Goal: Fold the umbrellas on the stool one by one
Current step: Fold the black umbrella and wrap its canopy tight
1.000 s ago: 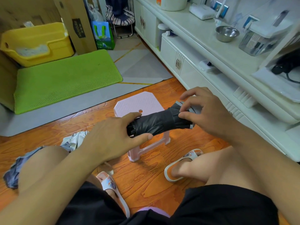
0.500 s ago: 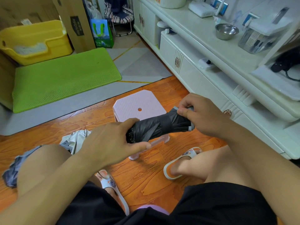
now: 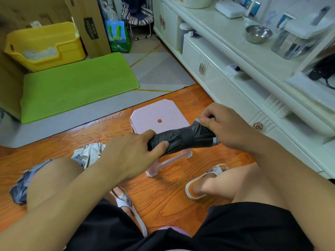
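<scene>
Left hand (image 3: 132,153): fingers and thumb curled round one end of rolled black fabric umbrella (image 3: 183,140). Right hand (image 3: 228,127): fingertips pinching its other end. Umbrella held level at frame centre, above near edge of pale pink plastic stool (image 3: 159,115) on orange wooden floor (image 3: 172,192).

The near end of the rolled black fabric umbrella (image 3: 183,140) is buried in the left hand (image 3: 134,154), and its far end disappears under the right hand (image 3: 228,127), so the handle and tip cannot be made out. The umbrella and both hands cover the front edge of the pale pink plastic stool (image 3: 155,115). At lower left, a crumpled grey-and-white fabric umbrella (image 3: 88,154) lies on the wooden floor, mostly hidden behind the person's knee. The printing on the tall brown cardboard box (image 3: 90,24) at upper left is too blurred to read. The white worktop (image 3: 235,38) runs out of the frame at right.
</scene>
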Demonstrator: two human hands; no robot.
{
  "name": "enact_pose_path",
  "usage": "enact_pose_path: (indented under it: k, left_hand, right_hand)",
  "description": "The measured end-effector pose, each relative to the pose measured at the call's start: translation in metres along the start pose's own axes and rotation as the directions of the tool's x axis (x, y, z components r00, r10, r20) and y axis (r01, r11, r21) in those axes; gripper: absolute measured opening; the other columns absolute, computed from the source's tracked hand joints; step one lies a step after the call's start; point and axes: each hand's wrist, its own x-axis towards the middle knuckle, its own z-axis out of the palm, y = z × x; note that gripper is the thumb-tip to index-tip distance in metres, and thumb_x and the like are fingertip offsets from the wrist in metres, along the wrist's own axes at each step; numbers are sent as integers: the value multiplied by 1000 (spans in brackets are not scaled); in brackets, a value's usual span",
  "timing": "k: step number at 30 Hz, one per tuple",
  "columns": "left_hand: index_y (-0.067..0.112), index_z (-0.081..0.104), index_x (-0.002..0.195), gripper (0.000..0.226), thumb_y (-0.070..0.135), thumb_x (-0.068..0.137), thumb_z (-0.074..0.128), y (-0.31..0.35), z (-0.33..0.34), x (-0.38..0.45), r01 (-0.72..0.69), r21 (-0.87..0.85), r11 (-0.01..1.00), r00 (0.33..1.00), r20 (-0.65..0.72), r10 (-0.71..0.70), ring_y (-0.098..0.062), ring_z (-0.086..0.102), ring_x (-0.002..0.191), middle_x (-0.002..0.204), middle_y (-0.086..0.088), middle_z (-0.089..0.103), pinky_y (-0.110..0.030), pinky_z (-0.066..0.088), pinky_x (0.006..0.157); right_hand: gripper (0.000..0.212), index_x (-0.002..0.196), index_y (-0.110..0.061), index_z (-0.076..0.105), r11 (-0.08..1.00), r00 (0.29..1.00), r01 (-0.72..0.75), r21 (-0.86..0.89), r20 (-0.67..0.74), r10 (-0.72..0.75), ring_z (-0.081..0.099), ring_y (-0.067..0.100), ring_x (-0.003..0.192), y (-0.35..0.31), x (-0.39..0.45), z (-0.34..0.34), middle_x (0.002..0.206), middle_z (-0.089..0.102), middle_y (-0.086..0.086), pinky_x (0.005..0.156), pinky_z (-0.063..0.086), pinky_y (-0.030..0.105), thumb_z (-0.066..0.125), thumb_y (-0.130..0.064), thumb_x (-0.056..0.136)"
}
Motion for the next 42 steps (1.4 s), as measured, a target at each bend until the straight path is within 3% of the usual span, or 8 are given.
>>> enact_pose_path:
  k: [6, 16, 19, 23, 31, 34, 39, 42]
  left_hand:
    - [23, 49, 74, 79, 96, 76, 17, 10, 3, 8, 171, -51, 984, 984, 58, -168, -22, 57, 66, 68, 3, 59, -32, 41, 56]
    - [32, 57, 97, 49, 77, 78, 56, 5, -10, 7, 201, -318, 926, 959, 255, -120, -9, 60, 76, 84, 10, 63, -35, 52, 69]
    - [43, 51, 128, 60, 75, 78, 62, 6, -7, 3, 226, -410, 884, 943, 318, -94, -3, 63, 82, 95, 17, 63, -26, 49, 74]
    - [42, 57, 132, 45, 30, 88, 62, 4, -8, 3, 339, -684, 645, 906, 422, -29, -6, 64, 59, 88, 5, 72, -26, 49, 60]
    - [42, 49, 143, 57, 23, 94, 71, 10, -3, -2, 320, -766, 557, 940, 329, -89, -17, 73, 67, 93, 2, 71, -37, 62, 69]
    - [39, 53, 139, 56, 14, 93, 72, 17, 1, -1, 335, -823, 459, 941, 319, -114, -27, 74, 72, 87, -4, 73, -50, 62, 72]
    - [39, 52, 137, 61, 14, 88, 77, 26, 4, -1, 347, -831, 434, 936, 278, -216, -24, 73, 71, 71, 8, 70, -45, 62, 73]
    - [38, 48, 140, 63, 15, 89, 76, 29, 9, 1, 302, -829, 470, 950, 221, -221, -18, 72, 74, 87, 10, 70, -36, 61, 71]
  right_hand:
    - [10, 93, -17, 59, 1000, 1000, 20, -13, -6, -20, 57, 14, 89, -7, -3, 1, 97, 58, -2, 72, 45, 25, 56, -20, 102]
    - [9, 92, -20, 58, 1000, 1000, -9, -9, 17, 9, 57, 14, 91, 9, -6, 8, 98, 58, -2, 70, 44, 22, 58, -18, 100]
    - [6, 92, -22, 60, 955, 979, 152, -254, -97, -182, 50, 15, 100, 7, -8, 15, 102, 58, -6, 84, 47, 31, 64, -21, 95]
    - [8, 97, -22, 70, 878, 889, 415, -237, -99, -447, 46, 11, 101, -11, -20, 32, 100, 58, -9, 86, 40, 25, 72, -25, 89]
    - [22, 93, -22, 59, 964, 965, 157, 214, -239, -104, 58, 9, 80, -18, -40, 72, 85, 58, -9, 67, 50, 19, 79, -26, 86]
    - [21, 97, -24, 59, 956, 968, 128, 264, -243, -63, 59, 8, 82, -25, -36, 82, 88, 58, -8, 69, 53, 19, 78, -25, 88]
    - [15, 94, -26, 63, 963, 953, 104, 249, -303, -25, 63, 6, 79, -27, -27, 87, 86, 62, -12, 69, 57, 21, 76, -20, 89]
    - [15, 93, -24, 64, 962, 951, 64, 266, -308, 22, 63, 5, 77, -28, -24, 91, 81, 64, -11, 67, 55, 17, 78, -23, 87]
